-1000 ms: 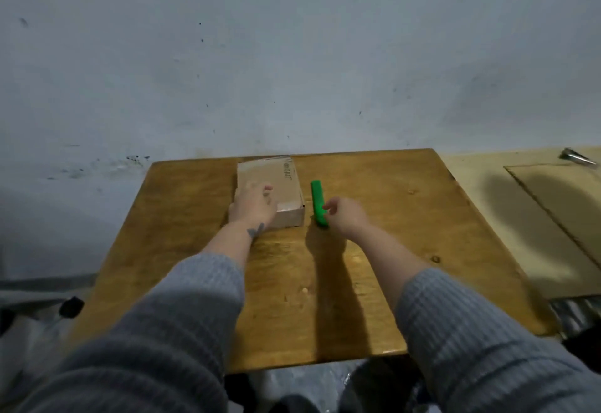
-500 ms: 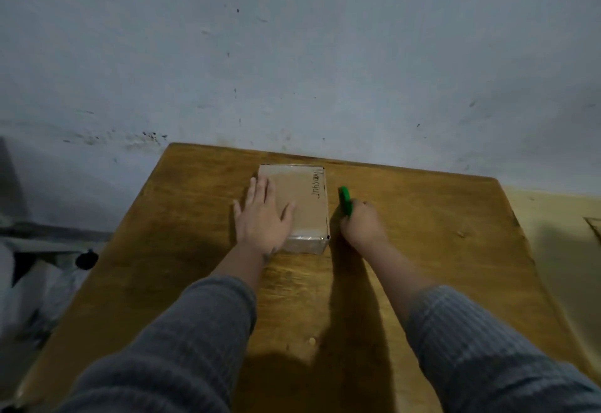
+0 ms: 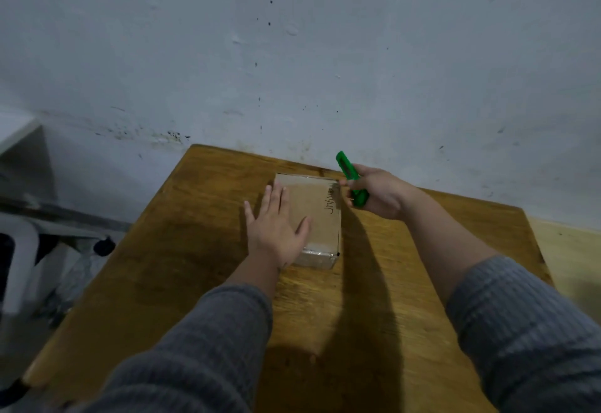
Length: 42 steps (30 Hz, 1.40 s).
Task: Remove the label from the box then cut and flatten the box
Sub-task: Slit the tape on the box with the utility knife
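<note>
Box sits on the wooden table, toward the far edge near the wall, long side running away from us. Cardboard, still closed; handwriting along its right margin, clear tape glinting on the near end. We can't make out a printed label from here.

At left, our left hand lies flat on the lid's left half, fingers spread and extended, gripping nothing. We judge it is there to pin the box so it won't slide under a blade.

Just right of the box's far right corner, our right hand is wrapped round a green utility knife, lifted clear of the table, upper end angled up toward the wall. Whether a blade is out, we cannot tell. It looks poised to work the top, likely the label or tape first.

Nothing cut or flattened yet.
</note>
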Each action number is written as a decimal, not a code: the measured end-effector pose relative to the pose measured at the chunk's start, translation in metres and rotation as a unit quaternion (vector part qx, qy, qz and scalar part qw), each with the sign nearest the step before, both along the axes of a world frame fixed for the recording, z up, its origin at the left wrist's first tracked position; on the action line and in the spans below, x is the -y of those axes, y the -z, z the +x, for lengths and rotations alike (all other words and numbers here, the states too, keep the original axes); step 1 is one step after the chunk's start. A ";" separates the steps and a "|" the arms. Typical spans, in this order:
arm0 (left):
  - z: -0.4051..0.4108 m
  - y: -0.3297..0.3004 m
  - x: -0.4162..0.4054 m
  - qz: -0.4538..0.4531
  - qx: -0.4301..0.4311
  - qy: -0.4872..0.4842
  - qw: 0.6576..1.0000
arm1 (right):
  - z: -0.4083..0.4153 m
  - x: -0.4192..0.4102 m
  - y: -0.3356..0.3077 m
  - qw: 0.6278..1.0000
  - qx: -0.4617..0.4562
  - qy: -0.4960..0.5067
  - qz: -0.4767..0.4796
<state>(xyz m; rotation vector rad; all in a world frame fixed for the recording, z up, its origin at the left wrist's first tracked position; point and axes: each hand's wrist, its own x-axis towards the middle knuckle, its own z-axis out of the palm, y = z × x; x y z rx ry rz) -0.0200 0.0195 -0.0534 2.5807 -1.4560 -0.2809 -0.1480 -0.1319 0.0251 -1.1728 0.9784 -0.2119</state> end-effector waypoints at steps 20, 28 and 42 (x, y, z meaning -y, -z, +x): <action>0.000 0.005 -0.001 -0.031 0.010 -0.007 0.999 | 0.028 -0.011 0.015 0.794 -0.190 -0.181 -0.548; 0.001 0.007 -0.001 -0.031 0.012 -0.010 0.999 | 0.028 -0.005 0.014 0.778 -0.190 -0.200 -0.565; 0.000 0.006 0.000 -0.026 0.017 -0.015 0.999 | 0.040 0.011 0.000 0.647 -0.270 -0.263 -0.663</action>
